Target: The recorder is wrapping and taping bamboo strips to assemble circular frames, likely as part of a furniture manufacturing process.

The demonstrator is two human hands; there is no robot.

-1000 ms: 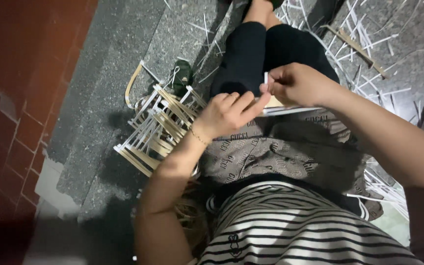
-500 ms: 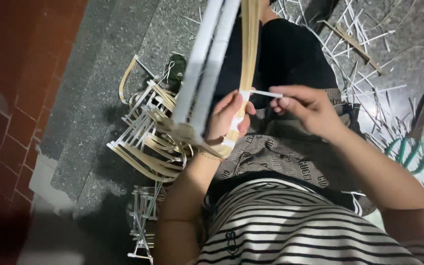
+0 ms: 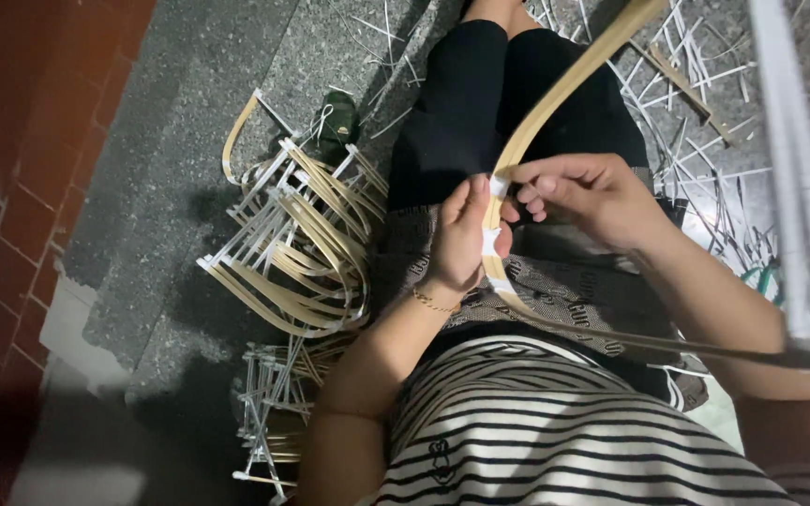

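Bamboo, pale tan and bent into a curve, makes up the strip (image 3: pixel 555 103) running from the upper right of the head view down to the lap at centre. The left hand (image 3: pixel 461 239) pinches it at a white tape band (image 3: pixel 491 242) to steady it, while the right hand (image 3: pixel 592 192) grips just above, fingers closed. A pile of finished frames (image 3: pixel 297 244) lies on the stone floor (image 3: pixel 180 187) at centre left.

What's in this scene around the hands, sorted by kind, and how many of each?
Hands: 2, left hand and right hand
Bent bamboo strip held in both hands: 1
Heaps of taped bamboo frames on the floor: 2
Dark green shoe: 1
Gold bracelet: 1
Total: 7
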